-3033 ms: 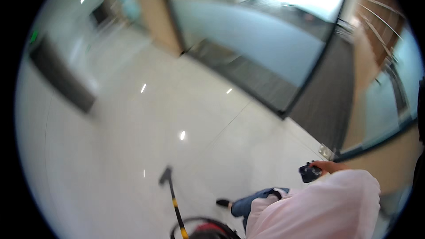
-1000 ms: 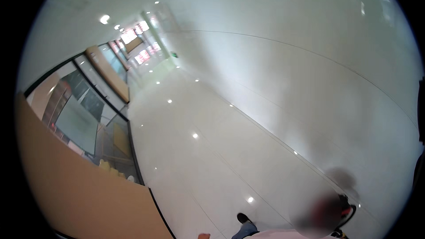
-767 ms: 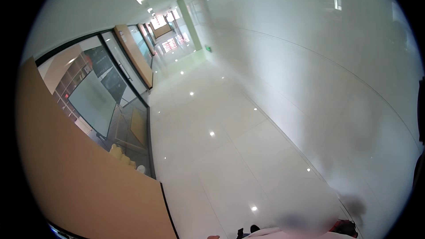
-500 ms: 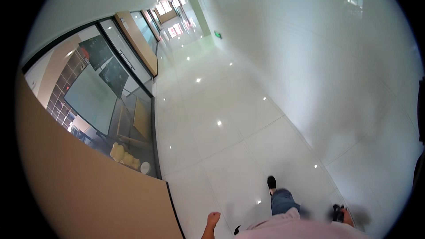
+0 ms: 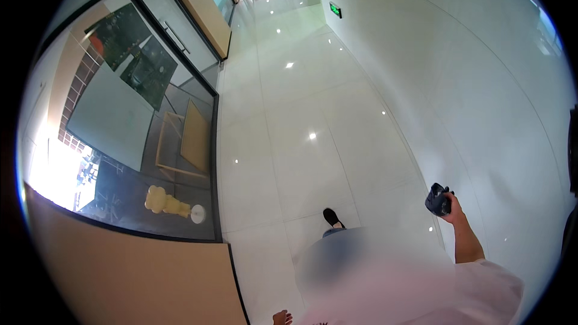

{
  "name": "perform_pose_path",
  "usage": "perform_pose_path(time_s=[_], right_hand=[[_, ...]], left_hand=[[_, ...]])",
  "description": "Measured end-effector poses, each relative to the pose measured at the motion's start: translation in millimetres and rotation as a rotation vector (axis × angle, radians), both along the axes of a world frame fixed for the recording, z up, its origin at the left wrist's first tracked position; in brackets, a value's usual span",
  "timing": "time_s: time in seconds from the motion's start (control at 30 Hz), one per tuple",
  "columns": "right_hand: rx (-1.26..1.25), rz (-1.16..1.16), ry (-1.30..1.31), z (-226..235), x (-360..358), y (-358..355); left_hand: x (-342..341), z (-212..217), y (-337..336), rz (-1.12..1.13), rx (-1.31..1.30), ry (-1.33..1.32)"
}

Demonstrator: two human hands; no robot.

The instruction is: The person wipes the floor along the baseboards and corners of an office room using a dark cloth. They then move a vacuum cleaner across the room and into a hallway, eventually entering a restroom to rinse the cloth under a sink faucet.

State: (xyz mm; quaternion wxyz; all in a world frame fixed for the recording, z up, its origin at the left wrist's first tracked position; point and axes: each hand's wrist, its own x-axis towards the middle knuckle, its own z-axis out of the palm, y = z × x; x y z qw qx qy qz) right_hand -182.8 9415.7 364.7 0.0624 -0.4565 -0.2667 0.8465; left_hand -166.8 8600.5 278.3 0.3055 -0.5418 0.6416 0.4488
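In the head view, the right hand (image 5: 453, 207) is out at nearly four o'clock from the middle, fingers wrapped round a black bundle (image 5: 438, 200), lumpy and a bit shiny; I can't tell whether it's a folded bag or some device. What worries me is a slip: as far as I can see, that grip has it by one side only, with much of the bundle jutting beyond the fingers, so a loosened hand or a sharp swing could send it down onto the polished tile floor (image 5: 301, 168). The other hazard is the white wall (image 5: 481, 114) at three o'clock; how near it really is I can't judge, but drifting that way might scrape the knuckles or knock the bundle loose. A black shoe (image 5: 331, 216) shows at five o'clock, and such a glossy floor could turn a careless step into a skid. As for direction, the bundle's free end points toward eleven o'clock, away from the body, and its long axis seems to run from eleven to five, though the uneven outline makes that a loose reading. The left hand (image 5: 282, 318) is down at six o'clock, cut by the lower edge, fingers partly curled; whether it holds anything I can't tell.
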Motion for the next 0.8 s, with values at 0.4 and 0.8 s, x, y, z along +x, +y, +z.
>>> perform_pose_path(time_s=[0.4, 0.8], right_hand=[[-0.030, -0.201, 0.228, 34.9, -378.7, 84.4], [-0.210, -0.121, 0.557, 86.9, -998.1, 249.0]], left_hand=[[-640.7, 58.0, 151.1, -0.471, -0.013, 0.300], [-1046.0, 92.6, 371.9, -0.547, 0.204, 0.222]])
